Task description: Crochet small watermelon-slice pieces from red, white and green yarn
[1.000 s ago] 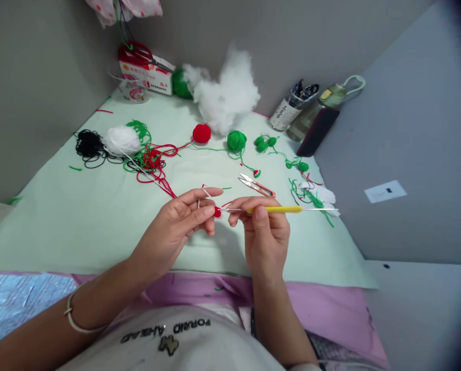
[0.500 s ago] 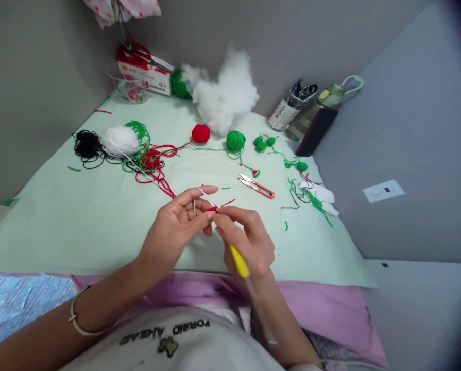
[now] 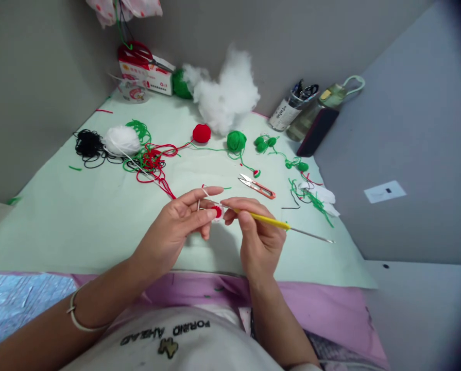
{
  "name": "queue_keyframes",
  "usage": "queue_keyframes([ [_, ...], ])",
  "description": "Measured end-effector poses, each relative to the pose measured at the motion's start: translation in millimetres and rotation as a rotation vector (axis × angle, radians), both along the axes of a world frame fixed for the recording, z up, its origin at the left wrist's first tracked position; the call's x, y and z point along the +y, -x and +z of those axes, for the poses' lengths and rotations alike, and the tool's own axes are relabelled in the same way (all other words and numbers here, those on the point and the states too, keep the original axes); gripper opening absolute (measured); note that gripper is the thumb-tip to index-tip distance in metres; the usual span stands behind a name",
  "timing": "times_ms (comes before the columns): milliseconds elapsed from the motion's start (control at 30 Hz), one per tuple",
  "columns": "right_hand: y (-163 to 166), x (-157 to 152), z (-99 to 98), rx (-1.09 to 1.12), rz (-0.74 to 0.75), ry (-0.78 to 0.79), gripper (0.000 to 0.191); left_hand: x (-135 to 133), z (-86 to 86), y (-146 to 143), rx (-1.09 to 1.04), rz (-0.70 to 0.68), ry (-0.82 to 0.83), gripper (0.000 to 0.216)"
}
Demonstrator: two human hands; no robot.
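Between the thumb and fingers of my left hand (image 3: 186, 214) is a small round crochet piece (image 3: 217, 212), red in the middle with a white edge. White yarn passes over my raised left index finger and runs back to the white yarn ball (image 3: 121, 140). My right hand (image 3: 263, 232) grips a crochet hook (image 3: 269, 220) by its yellow handle. One metal end of the hook meets the top of the crochet piece; the other points out to the right. Thread snips (image 3: 257, 186) with orange handles lie just beyond my right hand.
Tangled red yarn (image 3: 152, 159) and black yarn (image 3: 88, 143) lie at the left. A red ball (image 3: 201, 133), a green ball (image 3: 236, 140) and white stuffing (image 3: 226, 93) are farther back. A pen cup (image 3: 288, 111), a bottle (image 3: 306, 118) and a dark phone (image 3: 318, 132) stand at the right wall.
My right hand has turned and shifted right, swinging the hook from pointing down toward me to lying nearly level. The crochet piece now faces up, showing its red middle and white edge.
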State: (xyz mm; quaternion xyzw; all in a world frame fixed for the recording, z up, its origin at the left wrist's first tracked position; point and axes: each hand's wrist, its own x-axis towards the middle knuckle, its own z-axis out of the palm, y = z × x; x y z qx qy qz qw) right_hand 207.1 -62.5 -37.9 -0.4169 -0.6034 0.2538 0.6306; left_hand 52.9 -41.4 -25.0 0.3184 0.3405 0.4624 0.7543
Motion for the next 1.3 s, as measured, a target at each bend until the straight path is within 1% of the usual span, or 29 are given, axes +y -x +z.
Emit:
queue_keyframes([
  [67,1,-3,-4.5,-0.18,-0.064,-0.079,0.025,0,-2.4,-1,0.002,0.033,0.003,0.032],
  [133,0,-5,-8.4,-0.363,-0.117,-0.197,0.031,1,-4.5,-1,-0.054,0.001,0.057,0.032],
  [167,-1,-6,-9.4,-0.411,-0.127,-0.234,0.032,2,-5.0,-1,-0.094,-0.026,0.099,0.031],
  [200,-2,-5,-9.4,-0.405,-0.133,-0.237,0.032,3,-5.2,0,-0.131,-0.049,0.144,0.031],
  [233,-3,-5,-8.4,-0.344,-0.133,-0.201,0.029,4,-4.9,2,-0.162,-0.06,0.186,0.03],
  [300,-4,-3,-4.7,-0.123,-0.103,-0.061,0.023,5,-3.6,3,-0.191,-0.047,0.225,0.029],
  [367,-5,-1,-0.8,0.074,-0.042,0.052,0.022,5,-1.9,4,-0.17,-0.022,0.193,0.03],
  [400,-5,0,0.6,0.115,-0.004,0.079,0.021,5,-1.2,3,-0.146,-0.016,0.162,0.031],
  [533,-4,2,1.2,0.114,0.078,0.112,0.015,1,0.0,0,-0.046,-0.017,0.07,0.033],
  [667,-9,2,0.2,0.272,0.181,0.204,0.018,0,1.0,2,-0.026,-0.041,0.057,0.031],
  [733,-11,2,1.4,0.297,0.208,0.227,0.019,0,1.6,4,-0.027,-0.047,0.052,0.031],
  [900,-11,-1,5.9,0.266,0.197,0.223,0.02,0,2.0,4,-0.011,-0.037,0.036,0.031],
  [1033,-8,-2,4.5,0.216,0.162,0.2,0.021,0,3.5,2,-0.012,-0.035,0.032,0.045],
  [1133,-9,0,2.4,0.241,0.16,0.178,0.019,0,4.6,2,-0.04,-0.072,0.088,0.054],
  [1233,-13,4,2.5,0.284,0.128,0.21,0.022,2,3.8,5,-0.114,-0.142,0.175,0.046],
  [1300,-15,6,3.5,0.336,0.14,0.249,0.024,2,2.6,6,-0.153,-0.171,0.195,0.04],
])
